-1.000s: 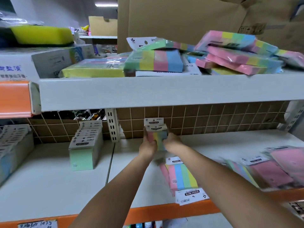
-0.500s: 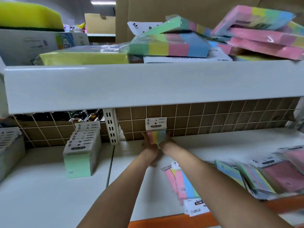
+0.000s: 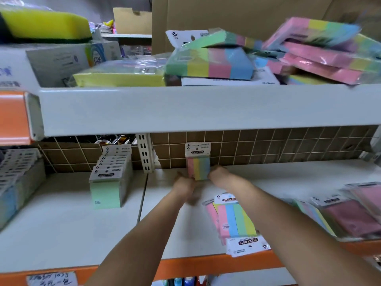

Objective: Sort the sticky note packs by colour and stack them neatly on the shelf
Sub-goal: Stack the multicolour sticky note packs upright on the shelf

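Now both hands flank upright multicolour pack [image 3: 198, 166] w/ wire grille [image 3: 268, 145] behind.

Two hands, the left hand [image 3: 184, 185] and the right hand [image 3: 219, 174], reach to the back edge of the lower shelf [image 3: 61, 234]; one upright multicolour pack [image 3: 198, 167] between them; one row of green packs [image 3: 111, 174] toward its left; two multicolour packs [image 3: 235, 219] flat near its front edge; the pink packs [image 3: 354, 215] at its right end too blurred to count.

shelving [image 3: 206, 112]: white, orange-edged | back: brown board behind wire grid [image 3: 268, 145] (white wires) | cardboard boxes [image 3: 237, 15] above
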A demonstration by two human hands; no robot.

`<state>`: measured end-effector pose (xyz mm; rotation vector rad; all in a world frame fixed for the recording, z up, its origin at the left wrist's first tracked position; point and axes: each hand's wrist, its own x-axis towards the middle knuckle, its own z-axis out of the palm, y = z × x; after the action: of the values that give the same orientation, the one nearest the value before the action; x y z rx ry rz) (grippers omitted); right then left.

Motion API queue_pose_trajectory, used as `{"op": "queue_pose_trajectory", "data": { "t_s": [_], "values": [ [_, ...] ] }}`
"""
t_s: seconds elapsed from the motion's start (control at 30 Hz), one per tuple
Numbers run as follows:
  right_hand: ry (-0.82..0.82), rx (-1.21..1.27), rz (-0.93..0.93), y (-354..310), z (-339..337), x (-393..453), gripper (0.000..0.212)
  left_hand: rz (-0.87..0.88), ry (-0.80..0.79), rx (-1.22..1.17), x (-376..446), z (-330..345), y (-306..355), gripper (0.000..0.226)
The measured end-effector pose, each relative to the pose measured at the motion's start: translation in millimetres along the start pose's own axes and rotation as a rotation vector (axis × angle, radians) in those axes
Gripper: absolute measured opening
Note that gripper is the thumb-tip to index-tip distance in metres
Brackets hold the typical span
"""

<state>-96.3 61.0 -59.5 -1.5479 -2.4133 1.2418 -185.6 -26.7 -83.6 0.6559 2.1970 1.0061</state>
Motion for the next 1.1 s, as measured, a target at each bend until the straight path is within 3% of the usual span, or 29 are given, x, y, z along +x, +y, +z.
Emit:
{"op": "queue_pose_trajectory", "data": {
  "t_s": [0.13, 0.23, 0.33, 0.53, 0.9, 1.1],
  "values": [
    [-0.033, -0.087, -0.039, 4.5, -30.1, -39.4, 0.009, 0.042, -0.007, 0.200, -32.6, -2.9, 7.4, 0.034],
    [-0.059, -0.391, -0.033, 6.4, -49.0, -57.3, 0.020, 0.013, -0.120, 0.232, -62.2, 0.0, 11.0, 0.030],
    [-0.037, -0.502, -0.027, 8.4, -65.8, -69.9, 0.022, -0.031, -0.231, 0.239, -89.3, 1.6, 12.8, 0.031],
    [-0.347, -0.437, 0.287, 21.0, -70.4, -83.5, 0.048, -0.091, -0.376, 0.222, -119.6, 16.0, 13.3, 0.033],
    [-0.235, -0.354, 0.239, 28.5, -64.3, -95.2, 0.041, -0.088, -0.384, -0.031, -120.5, 16.0, 3.2, 0.015],
    [-0.204, -0.319, 0.224, 25.3, -54.9, -92.5, 0.032, -0.044, -0.303, -0.113, -110.9, 8.1, -1.1, 0.015]
  ]
}}
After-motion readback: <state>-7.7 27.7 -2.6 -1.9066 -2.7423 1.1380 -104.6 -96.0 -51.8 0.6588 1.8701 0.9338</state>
